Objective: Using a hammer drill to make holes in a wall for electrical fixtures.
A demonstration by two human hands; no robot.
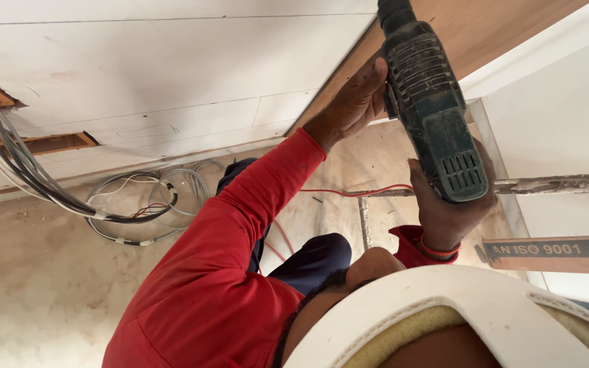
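My right grip (448, 211) clenches the drill (431, 102). My left grip (352, 102) braces it, closure unclear. The bit could skid across the wood panel (485, 27).

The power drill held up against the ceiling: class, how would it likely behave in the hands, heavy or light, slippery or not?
The power drill looks bulky and rigid, so probably heavy for its size; both the left hand and right hand are on it. Its ribbed, dusty casing probably resists slipping.

I count one power drill (431, 102), two hands on it, one cable bundle (15, 157), one wire coil (151, 204).
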